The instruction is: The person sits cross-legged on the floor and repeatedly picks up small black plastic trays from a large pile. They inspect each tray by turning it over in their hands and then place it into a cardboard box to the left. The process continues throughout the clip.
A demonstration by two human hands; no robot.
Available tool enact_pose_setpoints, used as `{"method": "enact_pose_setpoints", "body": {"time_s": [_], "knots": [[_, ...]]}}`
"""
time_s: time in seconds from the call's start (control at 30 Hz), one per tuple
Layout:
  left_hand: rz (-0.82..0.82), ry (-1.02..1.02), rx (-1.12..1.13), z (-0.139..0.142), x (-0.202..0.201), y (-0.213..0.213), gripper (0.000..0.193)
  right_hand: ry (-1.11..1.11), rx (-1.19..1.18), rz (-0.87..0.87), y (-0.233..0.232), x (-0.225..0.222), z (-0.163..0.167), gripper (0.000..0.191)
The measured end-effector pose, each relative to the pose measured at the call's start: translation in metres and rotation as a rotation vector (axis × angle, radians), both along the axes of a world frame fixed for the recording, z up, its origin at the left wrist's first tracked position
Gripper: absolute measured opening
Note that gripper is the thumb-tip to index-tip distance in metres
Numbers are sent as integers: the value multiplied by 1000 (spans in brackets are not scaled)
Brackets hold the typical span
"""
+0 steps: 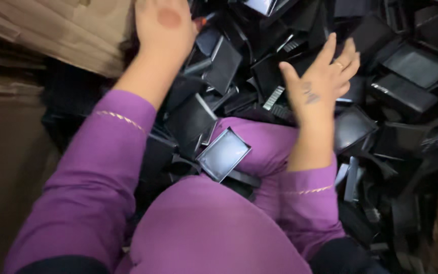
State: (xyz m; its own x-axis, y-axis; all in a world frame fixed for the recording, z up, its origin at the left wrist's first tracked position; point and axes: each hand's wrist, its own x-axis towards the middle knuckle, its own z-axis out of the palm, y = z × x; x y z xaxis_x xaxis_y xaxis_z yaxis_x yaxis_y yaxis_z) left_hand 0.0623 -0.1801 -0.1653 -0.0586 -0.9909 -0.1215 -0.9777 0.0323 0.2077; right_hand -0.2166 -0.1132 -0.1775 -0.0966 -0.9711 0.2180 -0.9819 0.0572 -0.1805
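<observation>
Heap of black trays point(406, 96) underhand

Dim indoor light, soft, seems to fall from above w/ no hard shadows. Heap of black plastic trays point(406, 66) is the landmark: faint grey sheen on tray faces, deep shadow between pieces and down its right side. Motion blur throughout; both hands over the heap smeared, cardboard left of it soft.

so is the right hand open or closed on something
Open: the right hand has its fingers spread above the pile of black trays, with nothing gripped.
</observation>
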Motion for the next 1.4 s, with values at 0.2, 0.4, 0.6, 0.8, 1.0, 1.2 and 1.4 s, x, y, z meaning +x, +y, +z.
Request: {"method": "enact_pose_setpoints", "body": {"time_s": [0.2,0.4,0.6,0.8,1.0,1.2,1.4], "knots": [[84,91,-243,-18,3,33,68,-431,126,225,12,93,-3,82],[3,410,-177,-9,17,59,86,-487,160,280,8,106,-29,43],[-253,882,30,-22,-6,95,88,-470,3,135,-9,117,-38,37],[205,1634,132,-34,5,114,81,-503,103,178,-8,105,-38,55],[447,1825,343,-10,23,112,74,-889,-290,79,-4,77,10,29],[4,1760,588,19,-19,127,68,-1686,-95,523,24,67,46,20],[108,1898,697,14,-30,137,67,-1402,-71,526,27,74,54,16]]}}
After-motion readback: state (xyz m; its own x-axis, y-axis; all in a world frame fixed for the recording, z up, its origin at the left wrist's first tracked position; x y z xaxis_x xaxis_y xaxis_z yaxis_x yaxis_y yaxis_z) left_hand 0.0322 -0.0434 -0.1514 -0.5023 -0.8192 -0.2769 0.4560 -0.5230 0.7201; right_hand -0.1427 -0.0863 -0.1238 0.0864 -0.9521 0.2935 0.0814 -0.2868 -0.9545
